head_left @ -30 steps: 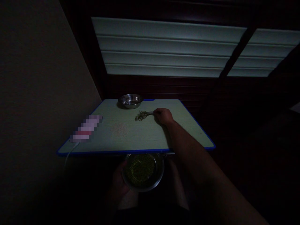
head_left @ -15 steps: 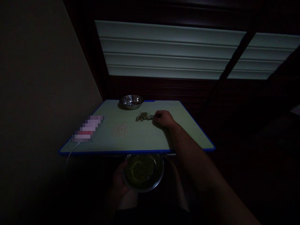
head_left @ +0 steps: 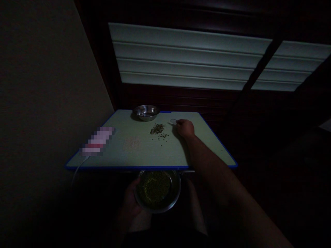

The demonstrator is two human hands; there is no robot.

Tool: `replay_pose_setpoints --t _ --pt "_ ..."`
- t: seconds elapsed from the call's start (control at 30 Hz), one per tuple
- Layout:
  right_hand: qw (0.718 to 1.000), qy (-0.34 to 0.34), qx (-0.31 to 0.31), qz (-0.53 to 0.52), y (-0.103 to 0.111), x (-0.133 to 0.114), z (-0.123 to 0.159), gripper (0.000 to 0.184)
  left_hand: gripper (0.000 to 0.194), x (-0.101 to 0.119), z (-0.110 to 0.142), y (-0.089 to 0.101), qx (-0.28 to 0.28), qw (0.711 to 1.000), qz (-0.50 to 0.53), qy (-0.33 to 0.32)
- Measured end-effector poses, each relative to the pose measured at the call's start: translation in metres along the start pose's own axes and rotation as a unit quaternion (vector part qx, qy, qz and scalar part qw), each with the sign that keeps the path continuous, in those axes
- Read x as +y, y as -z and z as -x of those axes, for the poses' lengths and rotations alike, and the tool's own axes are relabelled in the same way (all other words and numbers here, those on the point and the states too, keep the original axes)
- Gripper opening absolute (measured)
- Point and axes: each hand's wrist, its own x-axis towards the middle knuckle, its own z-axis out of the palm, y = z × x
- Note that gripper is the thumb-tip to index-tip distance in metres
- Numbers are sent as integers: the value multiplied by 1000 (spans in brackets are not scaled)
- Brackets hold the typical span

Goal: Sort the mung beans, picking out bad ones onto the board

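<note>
My right hand (head_left: 185, 128) rests on the pale green table (head_left: 207, 144), fingers closed on a small metal spoon (head_left: 173, 121) whose bowl points left. Just left of it lies a heap of green beans (head_left: 157, 128), with a few loose beans (head_left: 163, 136) scattered in front of it. My left hand (head_left: 130, 201) grips the rim of a steel bowl of green beans (head_left: 157, 190) below the table's near edge. A patch of pale grains (head_left: 131, 143) lies mid-table.
An empty steel bowl (head_left: 146, 112) stands at the table's far edge. A blurred pink-white object (head_left: 97, 141) with a white cable (head_left: 76, 170) lies at the left. A wall runs along the left; a dark slatted panel rises behind.
My right hand with the spoon has drawn back from the bean heap and shifted slightly away and to the right; a few beans now lie spread in front of the heap. The left hand is unmoved.
</note>
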Motion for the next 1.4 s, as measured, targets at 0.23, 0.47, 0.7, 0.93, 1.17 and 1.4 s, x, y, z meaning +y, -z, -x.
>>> replay_pose_setpoints --t 0.23,0.47,0.7,0.93,1.17,1.4 --pt "996 39 -61 52 -12 -2 -26 26 23 -1 -2 4 -19 1000 20 12" --pt "987 112 -109 23 -4 8 -17 24 24 -4 3 -6 8 1000 8 11" --pt "975 166 -144 30 16 2 15 28 24 -7 3 -9 -14 1000 -9 22" --pt "979 151 -137 22 24 -5 42 23 26 -11 1 -11 -44 999 -7 17" --pt "996 77 -28 -23 23 0 47 24 34 -12 -2 -12 -30 999 -18 5" --pt "995 85 -40 -34 23 7 46 21 31 -13 -5 -20 -30 999 -14 4"
